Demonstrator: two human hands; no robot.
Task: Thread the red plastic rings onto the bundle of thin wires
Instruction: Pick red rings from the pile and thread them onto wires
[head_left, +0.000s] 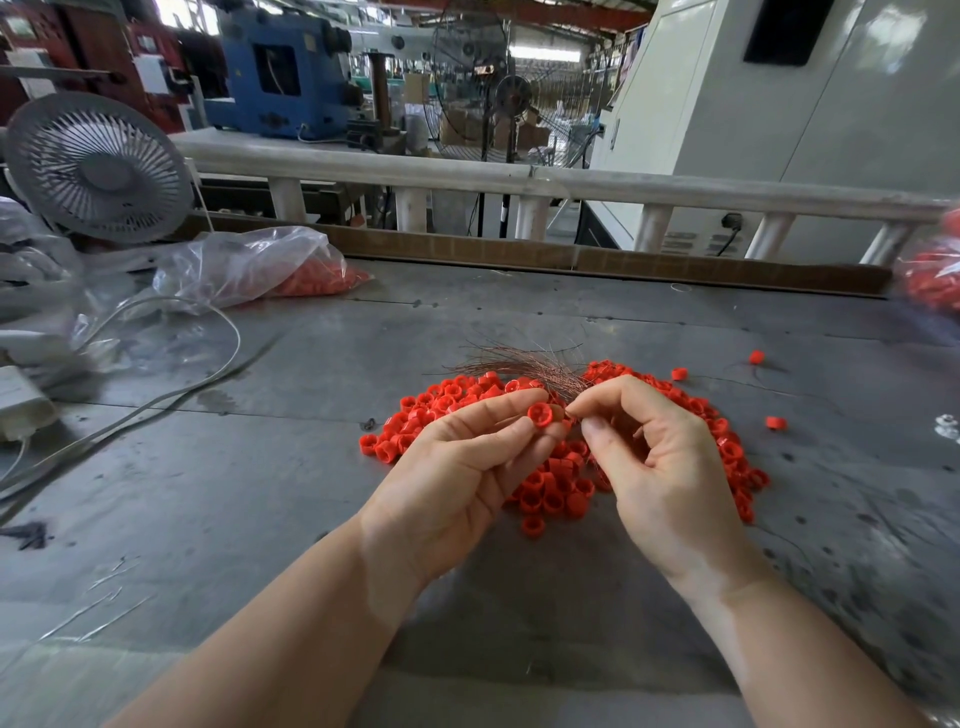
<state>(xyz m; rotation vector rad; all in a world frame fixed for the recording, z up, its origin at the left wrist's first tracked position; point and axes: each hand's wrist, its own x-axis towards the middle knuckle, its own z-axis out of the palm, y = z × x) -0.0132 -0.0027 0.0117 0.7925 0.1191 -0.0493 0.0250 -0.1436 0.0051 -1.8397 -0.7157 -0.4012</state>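
Rings (550, 488) are glossy red moulded plastic, wire bundle (524, 366) thin bare copper-toned metal, table (260, 467) matt grey, scuffed and stained, bag (244, 267) clear crinkled plastic film, fan (96, 166) grey plastic grille.

Red rings (556, 488); copper-brown wires (524, 364); grey table (260, 467); grey fan (96, 166); blue machine (280, 73).

Bright, even daylight comes from the far hall, perhaps through roof openings; shadows stay soft. Wide-angle distortion bends the edges, and the right edge blurs.
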